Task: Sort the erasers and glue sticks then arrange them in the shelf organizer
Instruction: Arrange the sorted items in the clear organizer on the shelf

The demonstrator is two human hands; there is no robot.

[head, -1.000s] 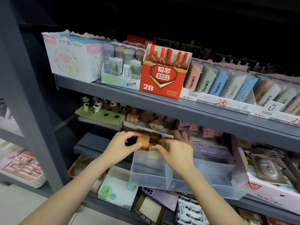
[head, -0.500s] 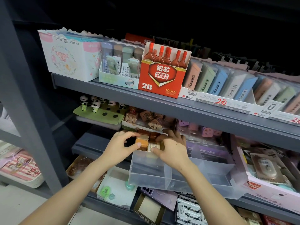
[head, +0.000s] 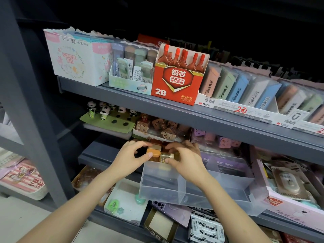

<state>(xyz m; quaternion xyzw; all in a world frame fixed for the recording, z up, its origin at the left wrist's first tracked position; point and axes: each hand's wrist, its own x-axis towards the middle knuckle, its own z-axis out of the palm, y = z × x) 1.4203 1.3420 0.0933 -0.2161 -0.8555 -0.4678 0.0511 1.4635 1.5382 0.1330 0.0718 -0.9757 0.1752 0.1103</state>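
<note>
A clear plastic shelf organizer (head: 177,190) with several compartments stands on the middle shelf. At its back left corner sit small erasers in orange, tan and brown. My left hand (head: 129,158) pinches the orange eraser (head: 154,153) between thumb and fingers. Beside it, my right hand (head: 185,159) pinches a small tan wrapped eraser (head: 166,157), just above the organizer's rim. The front compartments look bare. No glue stick can be made out.
Under the upper shelf edge (head: 210,123) sit trays of bear-shaped erasers (head: 157,128), pink ones (head: 224,142) and panda toppers (head: 105,111). A red 2B lead box (head: 175,83) stands above. A grey upright post (head: 29,102) is at left. Boxes crowd the lower shelf.
Both hands stay at the organizer's back left corner. The right hand has drawn the tan eraser slightly forward and the fingers have shifted a little.
</note>
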